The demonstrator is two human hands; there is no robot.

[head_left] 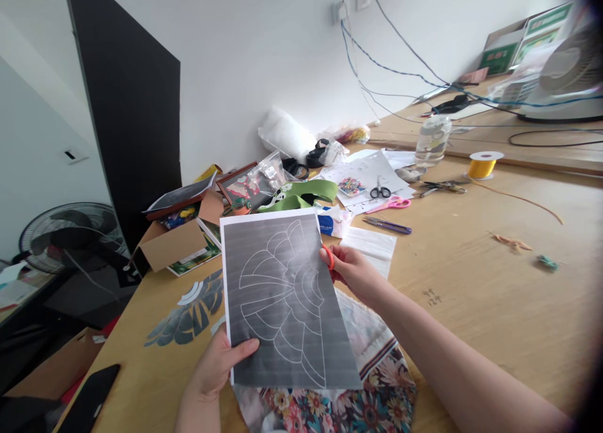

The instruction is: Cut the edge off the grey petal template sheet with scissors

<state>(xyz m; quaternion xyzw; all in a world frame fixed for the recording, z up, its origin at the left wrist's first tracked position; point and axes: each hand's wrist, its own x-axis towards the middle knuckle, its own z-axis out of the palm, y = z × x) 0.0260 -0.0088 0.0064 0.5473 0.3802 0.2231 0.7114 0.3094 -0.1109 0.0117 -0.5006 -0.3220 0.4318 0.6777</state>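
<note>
My left hand (217, 365) grips the lower left corner of a grey printed sheet (282, 301) with white fan-shaped outlines, held up over the wooden table (471, 295). My right hand (351, 271) is closed at the sheet's right edge, fingers through the orange handle of scissors (328, 256) whose blades are hidden behind the paper. Below the sheet lies floral fabric (372, 395).
Behind the sheet lie a green strap (301, 197), an open cardboard box (176, 235), pink-handled scissors (396, 202), black scissors (379, 191), purple scissors (389, 225), a yellow thread spool (481, 164) and a water bottle (432, 137). A fan (565, 75) stands far right. A dark phone (89, 398) lies near left.
</note>
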